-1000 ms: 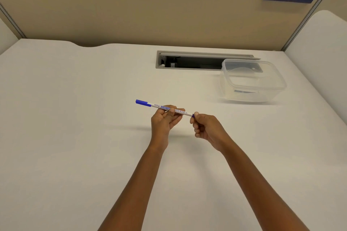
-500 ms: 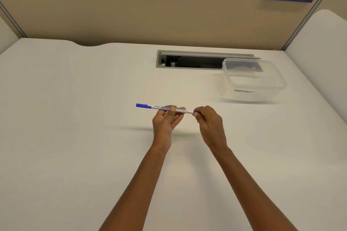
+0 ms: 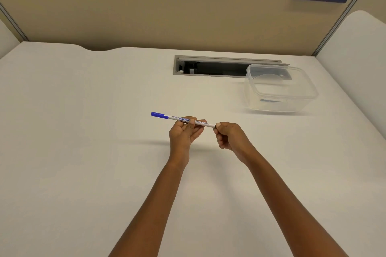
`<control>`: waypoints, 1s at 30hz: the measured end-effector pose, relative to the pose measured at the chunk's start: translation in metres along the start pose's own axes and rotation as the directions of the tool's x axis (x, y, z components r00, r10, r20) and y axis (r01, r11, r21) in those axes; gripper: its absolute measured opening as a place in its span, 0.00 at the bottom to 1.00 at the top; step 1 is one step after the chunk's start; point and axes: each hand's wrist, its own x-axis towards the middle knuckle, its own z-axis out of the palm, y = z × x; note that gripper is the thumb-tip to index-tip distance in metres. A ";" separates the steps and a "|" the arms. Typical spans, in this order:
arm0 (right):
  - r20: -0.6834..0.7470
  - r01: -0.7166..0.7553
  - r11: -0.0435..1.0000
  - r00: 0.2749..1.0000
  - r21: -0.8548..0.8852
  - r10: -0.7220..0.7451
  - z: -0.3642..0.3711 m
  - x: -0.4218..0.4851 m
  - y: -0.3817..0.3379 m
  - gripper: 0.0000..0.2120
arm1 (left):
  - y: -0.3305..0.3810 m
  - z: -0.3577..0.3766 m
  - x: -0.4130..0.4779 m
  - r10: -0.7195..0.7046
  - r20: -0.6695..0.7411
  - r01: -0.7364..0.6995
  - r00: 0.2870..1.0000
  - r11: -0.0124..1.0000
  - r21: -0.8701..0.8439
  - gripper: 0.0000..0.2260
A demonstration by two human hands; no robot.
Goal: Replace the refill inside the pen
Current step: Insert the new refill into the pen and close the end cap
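Observation:
A thin white whiteboard pen point(image 3: 177, 118) with a blue cap at its left end is held level above the white desk. My left hand point(image 3: 184, 134) grips the barrel around its middle, thumb on top over the printed label. My right hand point(image 3: 230, 135) pinches the pen's right end between thumb and forefinger, and that end piece is hidden under the fingertips. No separate refill shows outside the pen.
A clear plastic box point(image 3: 278, 88) stands at the back right with a small dark item in its bottom. Behind it lies an open cable slot point(image 3: 211, 67) in the desk point(image 3: 83, 152). Beige partition walls close the back and sides.
The pen has gone from tilted to nearly level. My right hand has turned at the pen's right end while keeping its pinch. The left hand kept its grip.

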 end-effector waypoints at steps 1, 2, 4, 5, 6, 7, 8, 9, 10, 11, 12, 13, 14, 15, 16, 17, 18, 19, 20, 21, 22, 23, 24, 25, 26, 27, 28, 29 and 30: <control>-0.009 0.019 1.000 1.000 0.002 -0.019 0.002 -0.001 0.001 0.17 | 0.001 0.001 0.000 0.000 -0.007 0.000 1.000 1.000 -0.006 0.06; -0.040 0.061 0.997 0.997 -0.038 -0.063 0.004 -0.002 0.003 0.17 | 0.001 0.001 0.001 -0.002 -0.018 0.001 1.000 1.000 -0.015 0.06; -0.127 0.179 0.961 0.970 -0.211 -0.208 0.009 -0.005 0.009 0.16 | 0.002 0.002 0.001 -0.010 -0.042 0.009 0.999 1.000 -0.030 0.06; -0.152 0.237 0.920 0.943 -0.311 -0.295 0.010 -0.007 0.012 0.14 | 0.002 0.002 0.001 -0.015 -0.050 0.014 0.999 0.999 -0.037 0.06; -0.152 0.288 0.873 0.916 -0.394 -0.371 0.010 -0.008 0.015 0.11 | 0.002 0.002 0.001 -0.021 -0.054 0.018 0.998 0.999 -0.045 0.06; -0.142 0.325 0.830 0.893 -0.454 -0.428 0.010 -0.009 0.018 0.09 | 0.002 0.002 0.001 -0.026 -0.057 0.023 0.998 0.998 -0.051 0.06; -0.130 0.352 0.794 0.874 -0.496 -0.468 0.011 -0.009 0.020 0.08 | 0.002 0.002 0.001 -0.030 -0.057 0.027 0.998 0.998 -0.054 0.06; -0.125 0.371 0.759 0.854 -0.535 -0.506 0.011 -0.010 0.021 0.08 | 0.002 0.002 0.001 -0.033 -0.054 0.030 0.998 0.998 -0.054 0.06; -0.124 0.392 0.718 0.826 -0.575 -0.550 0.011 -0.010 0.023 0.10 | 0.002 0.002 0.000 -0.035 -0.049 0.033 0.998 0.998 -0.053 0.06; -0.119 0.414 0.674 0.794 -0.611 -0.596 0.010 -0.010 0.023 0.14 | 0.001 0.003 0.000 -0.038 -0.043 0.036 0.998 0.998 -0.053 0.06; -0.113 0.431 0.645 0.771 -0.631 -0.626 0.009 -0.010 0.023 0.18 | 0.001 0.003 -0.001 -0.043 -0.036 0.041 0.998 0.998 -0.054 0.06; -0.114 0.441 0.639 0.762 -0.630 -0.637 0.008 -0.010 0.023 0.20 | 0.001 0.004 -0.001 -0.050 -0.029 0.049 0.998 0.997 -0.056 0.06; -0.119 0.442 0.652 0.766 -0.617 -0.632 0.007 -0.009 0.023 0.20 | 0.000 0.004 -0.001 -0.059 -0.022 0.058 0.998 0.997 -0.059 0.06; -0.127 0.434 0.674 0.779 -0.598 -0.614 0.006 -0.008 0.023 0.19 | 0.000 0.004 -0.001 -0.068 -0.014 0.067 0.998 0.996 -0.061 0.06; -0.138 0.419 0.704 0.798 -0.573 -0.587 0.006 -0.007 0.023 0.17 | 0.000 0.004 -0.001 -0.075 -0.007 0.075 0.997 0.995 -0.061 0.06; -0.149 0.397 0.740 0.821 -0.543 -0.551 0.006 -0.007 0.022 0.14 | -0.001 0.003 -0.001 -0.079 -0.001 0.078 0.997 0.995 -0.059 0.06; -0.160 0.373 0.776 0.845 -0.509 -0.510 0.007 -0.006 0.022 0.12 | 0.000 0.003 -0.001 -0.079 0.003 0.079 0.997 0.995 -0.058 0.06; -0.170 0.344 0.810 0.867 -0.475 -0.468 0.007 -0.005 0.021 0.12 | -0.001 0.002 -0.001 -0.080 0.005 0.080 0.997 0.995 -0.054 0.06; -0.178 0.310 0.840 0.889 -0.445 -0.422 0.007 -0.004 0.021 0.14 | -0.001 0.002 -0.001 -0.079 0.003 0.079 0.997 0.996 -0.048 0.06; -0.184 0.272 0.867 0.909 -0.416 -0.374 0.007 -0.003 0.021 0.15 | -0.001 0.001 -0.002 -0.075 -0.002 0.075 0.997 0.996 -0.038 0.06; -0.184 0.232 0.894 0.930 -0.384 -0.320 0.006 -0.001 0.020 0.17 | -0.002 0.001 -0.002 -0.069 -0.005 0.069 0.998 0.997 -0.024 0.06; -0.175 0.189 0.922 0.950 -0.337 -0.259 0.005 0.001 0.020 0.18 | -0.003 0.000 -0.003 -0.063 -0.005 0.063 0.998 0.998 -0.010 0.06; -0.162 0.141 0.951 0.968 -0.274 -0.190 0.005 0.002 0.019 0.18 | -0.003 0.000 -0.003 -0.059 -0.001 0.059 0.998 0.998 0.004 0.06; -0.144 0.084 0.977 0.983 -0.198 -0.114 0.005 0.004 0.017 0.18 | -0.003 -0.001 -0.003 -0.058 0.003 0.058 0.998 0.998 0.019 0.06; -0.118 0.016 0.992 0.993 -0.121 -0.030 0.004 0.004 0.016 0.18 | -0.004 -0.002 -0.003 -0.058 0.007 0.058 0.998 0.998 0.035 0.06; -0.078 -0.055 0.997 0.996 -0.050 0.051 0.002 0.004 0.015 0.18 | -0.005 -0.003 -0.003 -0.057 0.013 0.057 0.998 0.997 0.053 0.06; -0.031 -0.122 0.992 0.992 0.014 0.122 0.000 0.003 0.015 0.17 | -0.005 -0.003 -0.003 -0.054 0.023 0.052 0.998 0.996 0.072 0.05; 0.020 -0.182 0.980 0.983 0.078 0.181 -0.002 0.002 0.015 0.17 | -0.006 -0.004 -0.003 -0.051 0.035 0.047 0.998 0.994 0.094 0.05; 0.072 -0.238 0.961 0.971 0.142 0.230 -0.004 0.001 0.016 0.17 | -0.007 -0.004 -0.003 -0.048 0.046 0.042 0.998 0.992 0.117 0.05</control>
